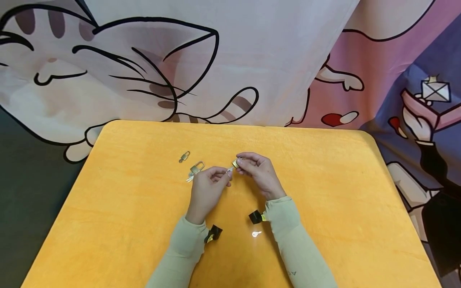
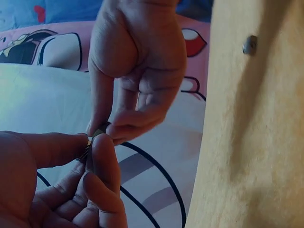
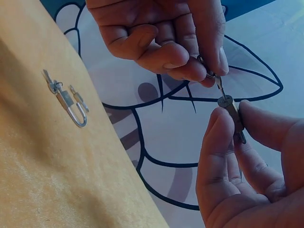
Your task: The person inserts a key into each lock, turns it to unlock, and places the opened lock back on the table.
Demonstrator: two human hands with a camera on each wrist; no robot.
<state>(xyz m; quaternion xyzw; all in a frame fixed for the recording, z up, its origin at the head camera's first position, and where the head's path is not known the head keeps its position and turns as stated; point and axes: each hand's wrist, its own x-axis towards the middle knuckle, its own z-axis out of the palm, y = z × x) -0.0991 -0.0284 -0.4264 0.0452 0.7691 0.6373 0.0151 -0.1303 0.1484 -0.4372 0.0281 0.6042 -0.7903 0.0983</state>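
Note:
Above the middle of the table, my left hand [image 1: 206, 194] pinches a small silver key [image 3: 220, 86] between thumb and fingers. My right hand [image 1: 262, 175] pinches a small brass padlock [image 3: 231, 110] by its sides. In the right wrist view the key's blade meets the end face of the padlock; how deep it sits I cannot tell. Fingers cover most of both things in the left wrist view. Left of my hands lie a larger brass padlock [image 1: 195, 169], with keys [image 1: 190, 177] at its lower end, and a smaller padlock [image 1: 185, 156].
A loose silver key [image 1: 256, 234] lies on the yellow table [image 1: 126, 208], near my right sleeve. Behind the table hangs a cartoon-printed cloth [image 1: 281, 72]. Each cuff carries a black wrist camera [image 1: 255, 217].

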